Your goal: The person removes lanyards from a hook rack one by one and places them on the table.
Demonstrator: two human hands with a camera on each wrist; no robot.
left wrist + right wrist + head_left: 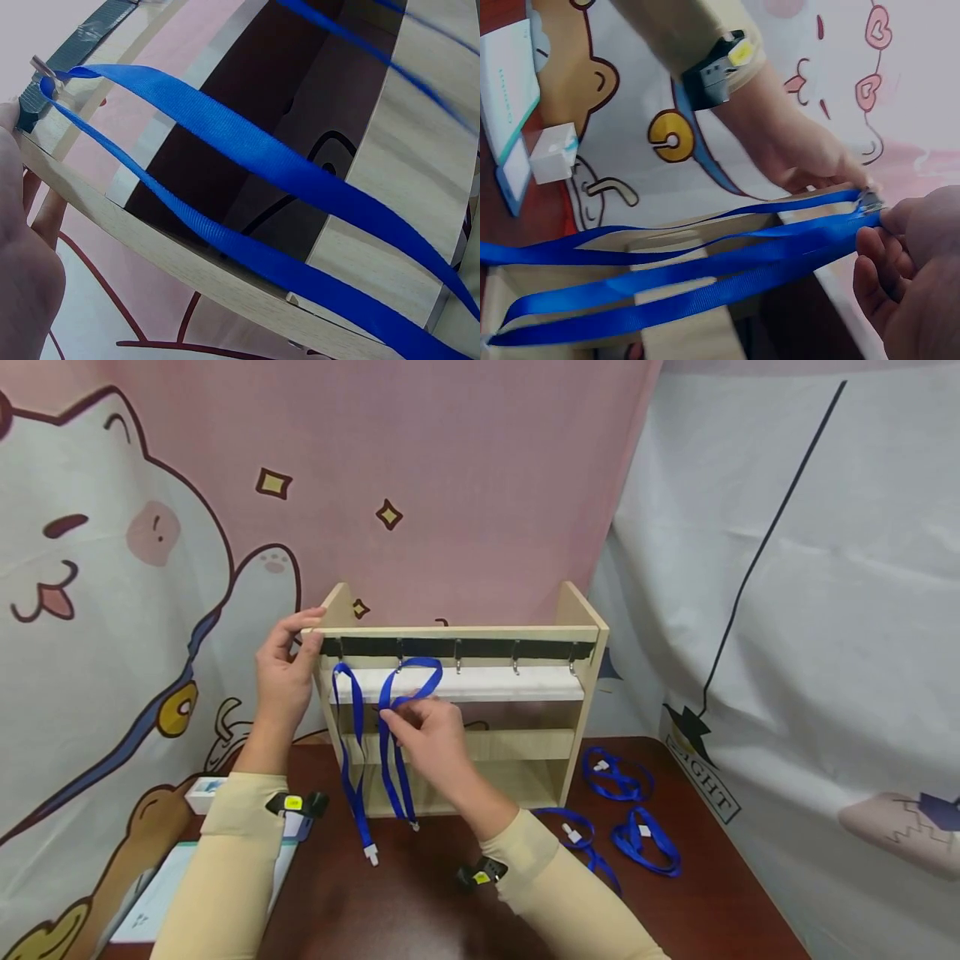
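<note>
My left hand (285, 672) grips the upper left corner of a small wooden shelf (568, 731), thumb in front and fingers behind. With my right hand (438, 739) I pinch a blue lanyard (387, 756) just below the second hook from the left. Its upper loop stands up beside that hook (400, 652); whether it is over the hook I cannot tell. Another blue lanyard (225, 135) hangs from the leftmost hook (43, 69), its white clip (371, 854) dangling low. My right fingertips (891, 217) close on the strap in the right wrist view.
Several metal hooks line a black strip (487, 648) along the shelf's top. Blue lanyards, one coiled (647, 843), lie on the dark red table (720, 893) at the right. A small white box (204, 793) and a pale flat item (153, 893) lie at the left.
</note>
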